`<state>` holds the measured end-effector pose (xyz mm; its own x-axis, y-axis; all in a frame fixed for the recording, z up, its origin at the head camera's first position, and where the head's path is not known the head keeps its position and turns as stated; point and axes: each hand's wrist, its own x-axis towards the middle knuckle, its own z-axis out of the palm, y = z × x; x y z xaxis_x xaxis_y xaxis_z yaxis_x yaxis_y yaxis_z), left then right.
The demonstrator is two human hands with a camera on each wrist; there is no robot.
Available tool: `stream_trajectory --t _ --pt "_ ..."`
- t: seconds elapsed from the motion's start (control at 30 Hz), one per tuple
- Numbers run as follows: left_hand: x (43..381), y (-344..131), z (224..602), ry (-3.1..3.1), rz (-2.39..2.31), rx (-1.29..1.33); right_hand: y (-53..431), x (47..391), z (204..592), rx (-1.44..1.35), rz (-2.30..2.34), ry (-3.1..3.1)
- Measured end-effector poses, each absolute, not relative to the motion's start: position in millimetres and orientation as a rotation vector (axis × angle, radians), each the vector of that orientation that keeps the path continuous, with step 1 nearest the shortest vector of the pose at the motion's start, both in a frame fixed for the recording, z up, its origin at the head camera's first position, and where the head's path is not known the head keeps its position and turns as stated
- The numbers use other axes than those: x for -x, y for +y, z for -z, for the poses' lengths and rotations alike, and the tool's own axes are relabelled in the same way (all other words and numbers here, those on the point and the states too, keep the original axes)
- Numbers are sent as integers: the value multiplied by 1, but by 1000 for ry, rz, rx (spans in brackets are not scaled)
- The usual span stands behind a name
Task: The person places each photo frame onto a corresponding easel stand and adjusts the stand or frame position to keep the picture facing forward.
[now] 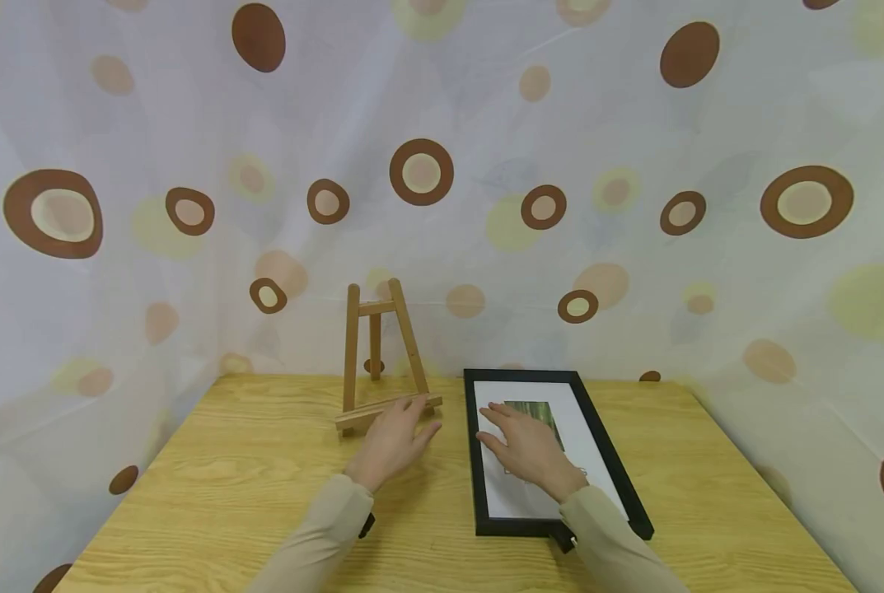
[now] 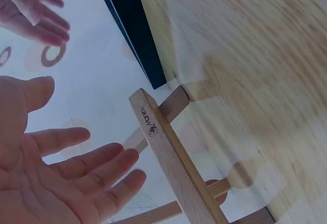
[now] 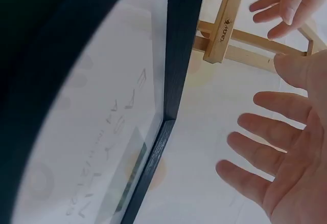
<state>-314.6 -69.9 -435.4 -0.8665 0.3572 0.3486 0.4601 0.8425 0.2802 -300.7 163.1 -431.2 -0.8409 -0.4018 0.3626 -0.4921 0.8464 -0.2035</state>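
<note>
A small wooden easel (image 1: 351,346) stands toward the back of the table, its lower ledge (image 2: 168,157) facing me. My left hand (image 1: 395,441) hovers in front of that ledge with its fingers spread and nothing in them. To the right lies a black picture frame (image 1: 474,461), flat on the table, with a white sheet, a small green picture and some lettering under its glazing. Above the frame is my right hand (image 1: 526,449), palm down and fingers extended, covering part of the picture. In the right wrist view, the right palm (image 3: 301,183) holds nothing.
The light wooden table (image 1: 226,494) reaches back to a pale curtain (image 1: 486,123) with brown and cream spots, which also hangs along both sides. Dark straps show below both wrists at the sleeve ends.
</note>
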Motion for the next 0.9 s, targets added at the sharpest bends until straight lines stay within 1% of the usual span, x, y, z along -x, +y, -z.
stream_trajectory --t 0.13,0.37,0.5,0.73,0.9 --pt "317 -68 436 -2737 589 621 167 300 432 -630 -564 -2735" --pt "321 -62 440 -2698 769 714 178 301 435 -575 -1014 -2784" --pt "318 -57 444 -2746 910 710 185 302 439 -536 -1097 -2798" --pt "316 -52 448 -2783 1011 731 202 303 441 -513 -1163 -2825" --pt "319 -50 455 -2806 1346 750 219 304 444 -525 -1455 -2849"
